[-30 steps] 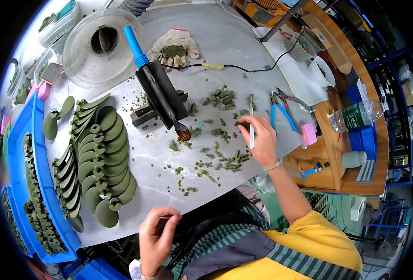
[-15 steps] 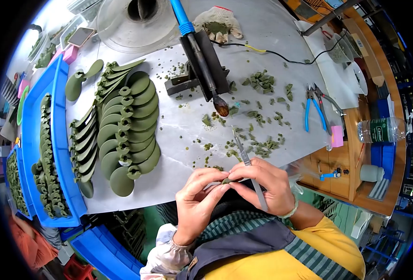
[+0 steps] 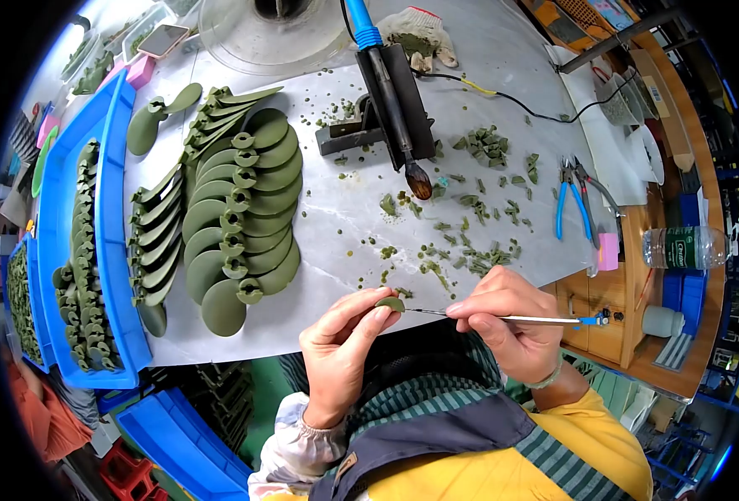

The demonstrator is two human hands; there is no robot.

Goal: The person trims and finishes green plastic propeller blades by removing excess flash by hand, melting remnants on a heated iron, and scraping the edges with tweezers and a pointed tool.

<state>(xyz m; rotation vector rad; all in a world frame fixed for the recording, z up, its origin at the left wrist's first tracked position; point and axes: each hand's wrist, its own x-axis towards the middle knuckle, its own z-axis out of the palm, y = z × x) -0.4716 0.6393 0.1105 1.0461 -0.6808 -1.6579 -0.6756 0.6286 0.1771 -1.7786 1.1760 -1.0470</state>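
Observation:
My left hand (image 3: 340,346) pinches a small green plastic piece (image 3: 393,305) between thumb and fingertips near the table's front edge. In my right hand (image 3: 515,326) is a slim metal scalpel (image 3: 545,320), held like a pen. Its thin tip points left and reaches close to the green piece; whether they touch, I cannot tell. Beyond my hands lie scattered green scraps (image 3: 490,255). To the left, green propeller-shaped parts (image 3: 223,307) overlap in long rows.
A soldering iron (image 3: 386,92) with a blue handle leans in its black stand (image 3: 352,138). Blue-handled pliers (image 3: 563,204) lie at right beside a pink block (image 3: 608,251). Blue trays (image 3: 135,334) with green parts stand at left. A plastic bottle (image 3: 685,248) lies far right. Another person's orange sleeve (image 3: 48,422) shows lower left.
My hands have moved apart. The scalpel has swung from upright in my right hand to nearly level, its tip now towards the green piece. The whole view has shifted slightly.

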